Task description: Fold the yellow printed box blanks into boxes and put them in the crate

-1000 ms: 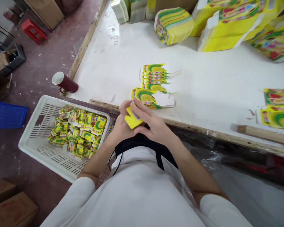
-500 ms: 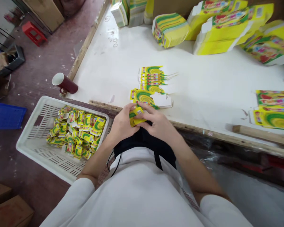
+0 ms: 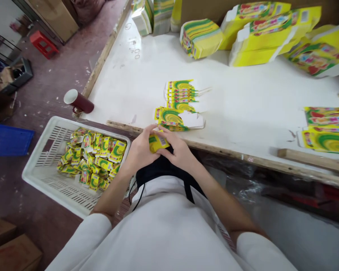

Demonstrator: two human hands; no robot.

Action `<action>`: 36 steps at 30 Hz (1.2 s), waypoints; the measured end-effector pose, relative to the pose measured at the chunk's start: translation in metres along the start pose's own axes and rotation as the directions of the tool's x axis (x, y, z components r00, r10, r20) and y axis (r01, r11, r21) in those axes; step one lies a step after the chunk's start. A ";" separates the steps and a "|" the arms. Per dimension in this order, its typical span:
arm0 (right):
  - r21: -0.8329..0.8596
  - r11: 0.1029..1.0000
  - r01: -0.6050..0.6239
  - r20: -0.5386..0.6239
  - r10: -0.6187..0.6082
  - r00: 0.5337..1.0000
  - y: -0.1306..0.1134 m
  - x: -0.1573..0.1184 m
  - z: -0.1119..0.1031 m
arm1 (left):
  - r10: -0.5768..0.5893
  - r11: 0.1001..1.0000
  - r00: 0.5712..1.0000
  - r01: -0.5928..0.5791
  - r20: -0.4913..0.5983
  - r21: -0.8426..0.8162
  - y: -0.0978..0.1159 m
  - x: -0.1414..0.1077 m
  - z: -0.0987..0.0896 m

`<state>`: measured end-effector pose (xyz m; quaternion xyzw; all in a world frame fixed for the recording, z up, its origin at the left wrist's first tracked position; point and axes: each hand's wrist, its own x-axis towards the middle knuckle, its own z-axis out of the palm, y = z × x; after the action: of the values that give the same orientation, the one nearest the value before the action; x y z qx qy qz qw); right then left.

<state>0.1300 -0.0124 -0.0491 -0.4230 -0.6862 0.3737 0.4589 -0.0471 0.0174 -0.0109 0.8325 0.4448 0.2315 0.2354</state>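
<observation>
Between my two hands, at the table's front edge, is a small yellow-and-green carton [image 3: 157, 142] with a barcode facing up. My left hand [image 3: 141, 149] is closed on its left side. The fingers and thumb of my right hand [image 3: 177, 148] grip it from the right. Just beyond my fingertips lie flat printed cartons [image 3: 171, 116], overlapping, with white flaps pointing right. Behind them a fanned row of the same flat cartons [image 3: 180, 94] rests on the white table [image 3: 237, 98]. Some of the held carton is hidden by my fingers.
Left of me, a white plastic crate [image 3: 42, 165] holds many small cartons. A maroon mug [image 3: 84, 104] lies near the table's left corner. Stacked yellow cartons [image 3: 260, 45] line the back. More flat cartons [image 3: 327, 128] and a wooden strip [image 3: 313, 160] are at right.
The carton has turned in my hands, and its barcode end now faces up more fully. Both hands have shifted slightly left and the right fingers have moved along the carton.
</observation>
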 end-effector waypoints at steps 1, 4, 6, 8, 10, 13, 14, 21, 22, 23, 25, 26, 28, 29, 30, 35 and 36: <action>0.014 1.000 -0.009 -0.011 0.009 1.000 0.004 0.002 0.000 | -0.030 0.999 1.000 0.029 0.010 0.023 -0.006 -0.005 -0.007; -0.134 0.988 -0.081 -0.163 0.058 0.985 0.022 0.016 -0.014 | -0.233 0.950 0.969 0.244 -0.077 0.194 -0.037 -0.026 -0.044; -0.347 0.917 -0.198 -0.274 0.103 0.956 0.037 0.027 -0.028 | -0.388 0.832 0.898 0.439 -0.210 0.339 -0.065 -0.044 -0.074; -0.492 0.823 -0.284 -0.270 0.166 0.948 0.051 0.035 -0.037 | -0.442 0.722 0.832 0.552 -0.337 0.417 -0.088 -0.059 -0.097; -0.564 0.771 -0.297 -0.227 0.201 0.953 0.060 0.040 -0.040 | -0.432 0.734 0.820 0.561 -0.374 0.383 -0.098 -0.067 -0.105; -0.592 0.754 -0.285 -0.225 0.185 0.957 0.063 0.040 -0.036 | -0.402 0.868 0.857 0.469 -0.323 0.163 -0.086 -0.059 -0.083; -0.594 0.753 -0.284 -0.238 0.173 0.956 0.063 0.038 -0.034 | -0.401 0.904 0.881 0.425 -0.251 0.047 -0.077 -0.051 -0.069; -0.508 0.821 -0.260 -0.366 0.067 0.928 0.065 0.032 -0.025 | -0.280 0.724 0.954 0.283 0.106 -0.629 -0.030 0.006 0.020; -0.454 0.851 -0.264 -0.382 0.083 0.921 0.065 0.032 -0.026 | -0.279 0.681 0.955 0.270 0.099 -0.680 -0.029 0.010 0.026; -0.381 0.883 -0.275 -0.395 0.114 0.912 0.065 0.032 -0.028 | -0.291 0.641 0.953 0.261 0.086 -0.721 -0.029 0.013 0.031; -0.193 0.934 -0.301 -0.424 0.197 0.884 0.061 0.033 -0.033 | -0.363 0.576 0.931 0.249 0.029 -0.779 -0.030 0.018 0.038; -0.091 0.950 -0.300 -0.430 0.234 0.872 0.056 0.033 -0.034 | -0.408 0.549 0.913 0.237 -0.010 -0.802 -0.029 0.020 0.041; 0.095 0.960 -0.265 -0.390 0.280 0.877 0.043 0.032 -0.032 | -0.460 0.499 0.885 0.185 -0.078 -0.847 -0.024 0.025 0.045; 0.178 0.954 -0.240 -0.336 0.288 0.897 0.035 0.031 -0.029 | -0.458 0.473 0.883 0.146 -0.100 -0.869 -0.020 0.028 0.047; 0.253 0.940 -0.227 -0.258 0.292 0.921 0.026 0.029 -0.024 | -0.441 0.444 0.891 0.108 -0.112 -0.889 -0.014 0.032 0.048; 0.504 0.830 -0.240 -0.082 0.322 0.943 -0.007 0.019 0.007 | -0.407 0.427 0.895 0.010 -0.182 -0.904 0.015 0.049 0.044; 0.515 0.826 -0.229 -0.103 0.325 0.940 -0.010 0.017 0.011 | -0.416 0.465 0.883 0.003 -0.215 -0.885 0.018 0.051 0.042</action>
<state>0.1139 -0.0018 -0.0377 -0.4194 -0.4523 0.5588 0.5543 0.0144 0.0439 -0.0237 0.4698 0.4070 0.5569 0.5508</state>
